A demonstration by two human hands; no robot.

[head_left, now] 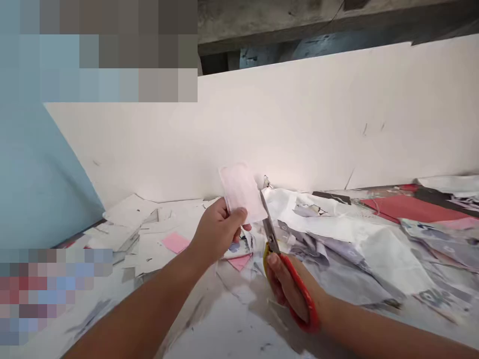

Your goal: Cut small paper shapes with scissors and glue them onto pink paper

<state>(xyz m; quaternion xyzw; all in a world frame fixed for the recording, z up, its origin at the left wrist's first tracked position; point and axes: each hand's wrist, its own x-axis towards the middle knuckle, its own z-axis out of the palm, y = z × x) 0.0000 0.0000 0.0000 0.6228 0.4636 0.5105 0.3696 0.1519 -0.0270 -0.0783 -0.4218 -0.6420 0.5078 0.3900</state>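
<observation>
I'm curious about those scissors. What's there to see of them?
The scissors have a red handle loop, some yellow at the other handle, and grey, metal-looking blades joined at a pivot. The right hand grips the handles. The blades point forward, slightly left, along the pale pink piece's right edge; whether they touch is unclear.

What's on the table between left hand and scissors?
Head view: a pink scrap and a patterned scrap show below, between left hand and scissors.
</observation>
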